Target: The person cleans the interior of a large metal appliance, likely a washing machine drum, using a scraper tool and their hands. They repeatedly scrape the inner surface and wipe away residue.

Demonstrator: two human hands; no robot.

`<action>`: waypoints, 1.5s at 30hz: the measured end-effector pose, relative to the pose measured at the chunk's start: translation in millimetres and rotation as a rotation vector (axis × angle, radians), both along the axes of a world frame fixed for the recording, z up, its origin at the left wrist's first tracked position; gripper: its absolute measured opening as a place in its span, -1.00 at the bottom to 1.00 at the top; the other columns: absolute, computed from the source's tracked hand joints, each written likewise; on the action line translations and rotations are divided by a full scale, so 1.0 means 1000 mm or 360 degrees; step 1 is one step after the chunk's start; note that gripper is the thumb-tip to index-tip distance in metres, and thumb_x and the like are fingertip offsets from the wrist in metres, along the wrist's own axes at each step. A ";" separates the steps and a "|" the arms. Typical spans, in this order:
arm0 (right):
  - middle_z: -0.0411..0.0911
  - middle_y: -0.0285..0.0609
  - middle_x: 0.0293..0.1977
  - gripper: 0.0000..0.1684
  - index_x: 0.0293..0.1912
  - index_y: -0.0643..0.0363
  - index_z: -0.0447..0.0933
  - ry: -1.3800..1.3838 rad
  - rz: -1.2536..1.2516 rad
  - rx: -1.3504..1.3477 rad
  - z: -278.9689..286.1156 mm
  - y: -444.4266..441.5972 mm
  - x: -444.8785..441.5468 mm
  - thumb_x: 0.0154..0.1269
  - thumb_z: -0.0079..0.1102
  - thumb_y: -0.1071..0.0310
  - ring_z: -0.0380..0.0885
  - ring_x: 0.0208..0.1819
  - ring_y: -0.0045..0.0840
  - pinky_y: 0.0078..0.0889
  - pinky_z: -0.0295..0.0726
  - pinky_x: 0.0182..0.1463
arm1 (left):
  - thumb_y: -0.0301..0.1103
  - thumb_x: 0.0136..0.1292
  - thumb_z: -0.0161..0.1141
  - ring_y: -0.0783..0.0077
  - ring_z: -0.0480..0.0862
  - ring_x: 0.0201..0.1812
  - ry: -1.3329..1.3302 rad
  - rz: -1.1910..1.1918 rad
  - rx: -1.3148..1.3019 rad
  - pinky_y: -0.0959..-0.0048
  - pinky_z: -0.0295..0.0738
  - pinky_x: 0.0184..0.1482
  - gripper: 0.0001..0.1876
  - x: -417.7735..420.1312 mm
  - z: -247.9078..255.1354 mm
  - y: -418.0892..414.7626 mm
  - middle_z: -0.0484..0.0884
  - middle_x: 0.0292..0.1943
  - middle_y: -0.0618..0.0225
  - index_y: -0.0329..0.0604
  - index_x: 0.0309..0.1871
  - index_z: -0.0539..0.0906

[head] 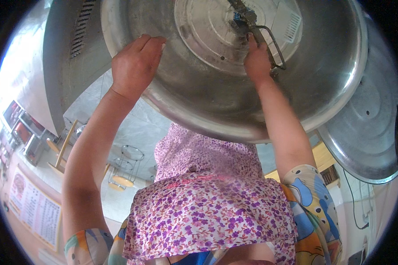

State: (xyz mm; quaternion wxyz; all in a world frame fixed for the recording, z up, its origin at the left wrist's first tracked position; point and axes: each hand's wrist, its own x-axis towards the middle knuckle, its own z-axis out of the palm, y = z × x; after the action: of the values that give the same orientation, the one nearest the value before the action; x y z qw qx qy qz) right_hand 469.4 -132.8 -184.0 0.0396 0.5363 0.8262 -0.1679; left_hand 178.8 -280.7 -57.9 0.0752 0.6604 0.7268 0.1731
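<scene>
A large round metal lid or pan (215,109), with a rolled rim and ringed centre, fills the upper view. A dark, worn bar (242,12) runs across its centre and carries a bent metal loop (280,54). My right hand (259,61) is on the bar, its index finger lying along it and the other fingers partly hidden. Over the left rim is my left hand (137,63), fingers bent and drawn together; whether anything is between them cannot be seen. Right of the bar, a white slotted plastic piece (287,25) lies against the metal centre.
A second round metal lid (368,132) stands at the right. A grey metal housing with vent slots (63,59) curves along the left. Below are a tiled floor (119,129), stools with round wooden seats (122,181) and a cable (354,212). A floral apron (209,212) covers my front.
</scene>
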 end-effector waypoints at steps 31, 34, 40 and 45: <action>0.51 -0.31 -0.25 -0.74 0.06 0.09 0.42 0.1804 -0.1310 -0.2187 0.203 0.045 -0.065 0.48 0.05 0.22 0.43 -0.41 -0.66 -0.57 0.44 -0.40 | -0.50 0.30 0.28 0.63 0.57 -0.47 -0.2553 0.0580 -0.0740 0.60 0.54 -0.46 -0.65 0.015 0.051 0.178 0.61 -0.37 0.36 -0.40 0.12 0.52; 0.50 -0.32 -0.27 -0.74 0.04 0.11 0.43 0.1832 -0.1294 -0.2249 0.205 0.040 -0.066 0.48 0.05 0.22 0.43 -0.42 -0.66 -0.57 0.43 -0.41 | -0.49 0.33 0.24 0.61 0.57 -0.47 -0.2498 0.0830 -0.0827 0.58 0.53 -0.44 -0.72 0.014 0.056 0.178 0.61 -0.42 0.40 -0.32 0.07 0.54; 0.50 -0.33 -0.32 -0.77 -0.03 0.16 0.47 0.1462 -0.1213 -0.2081 0.207 0.032 -0.042 0.48 0.09 0.22 0.43 -0.44 -0.68 -0.57 0.46 -0.40 | -0.51 0.34 0.22 0.56 0.60 -0.48 -0.2685 0.1100 -0.0643 0.56 0.59 -0.40 -0.82 0.006 0.047 0.186 0.59 -0.45 0.38 -0.34 -0.04 0.56; 0.53 -0.22 -0.26 -0.73 0.02 0.22 0.48 0.0828 -0.0821 -0.1151 0.215 0.034 -0.018 0.48 0.10 0.25 0.52 -0.33 -0.49 -0.42 0.53 -0.25 | -0.42 0.40 0.16 0.52 0.63 -0.34 -0.2631 0.1042 -0.0650 0.53 0.63 -0.20 -0.81 -0.012 0.036 0.188 0.62 -0.30 0.35 -0.30 -0.01 0.60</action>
State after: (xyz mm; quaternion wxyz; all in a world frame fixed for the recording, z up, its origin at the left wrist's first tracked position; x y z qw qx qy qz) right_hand 451.7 -98.8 30.8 -0.0271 0.6152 0.5386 -0.5751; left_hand 167.0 -92.8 -22.1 0.6346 0.0606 0.6090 0.4719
